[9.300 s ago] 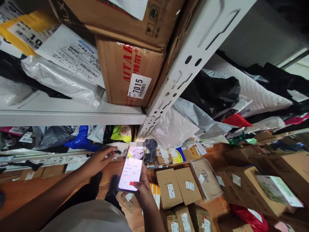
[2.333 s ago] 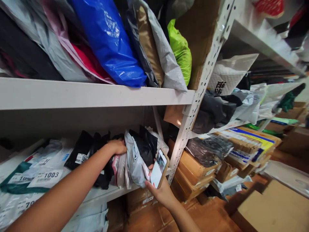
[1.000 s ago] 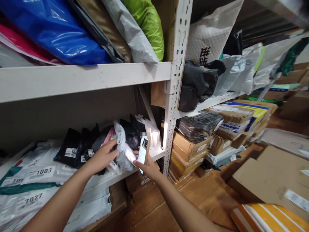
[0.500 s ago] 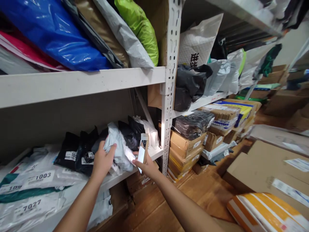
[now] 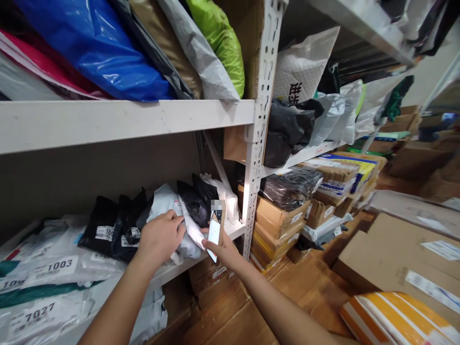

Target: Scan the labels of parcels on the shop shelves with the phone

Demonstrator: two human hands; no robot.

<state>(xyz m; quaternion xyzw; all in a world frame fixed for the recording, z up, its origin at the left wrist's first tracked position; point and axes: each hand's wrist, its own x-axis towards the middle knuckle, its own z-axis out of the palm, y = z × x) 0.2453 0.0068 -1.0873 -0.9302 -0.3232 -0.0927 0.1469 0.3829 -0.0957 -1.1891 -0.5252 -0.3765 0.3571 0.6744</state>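
My left hand (image 5: 162, 235) is at a pale grey mailing bag (image 5: 163, 200) on the lower shelf, fingers bent together against its front; its fingertips are partly hidden. Upright in my right hand (image 5: 223, 247) is a smartphone (image 5: 214, 231), its lit screen facing me. Close behind the phone stand a white bag (image 5: 192, 225), a dark bag (image 5: 194, 203) and another white bag (image 5: 227, 196) lit brightly. Left of my left hand lean black bags (image 5: 102, 223) with white labels.
Flat labelled parcels (image 5: 53, 268) lie at lower left. Above runs a white shelf beam (image 5: 125, 122) holding coloured bags; a perforated post (image 5: 254, 167) rises right of my phone. Stacked cartons (image 5: 275, 220) stand beyond it. A large cardboard box (image 5: 388, 254) lies at right.
My left hand has turned, its back now towards me, and shifted slightly right across the grey bag, which leans back lower. The phone stays in my right hand, nearly in place.
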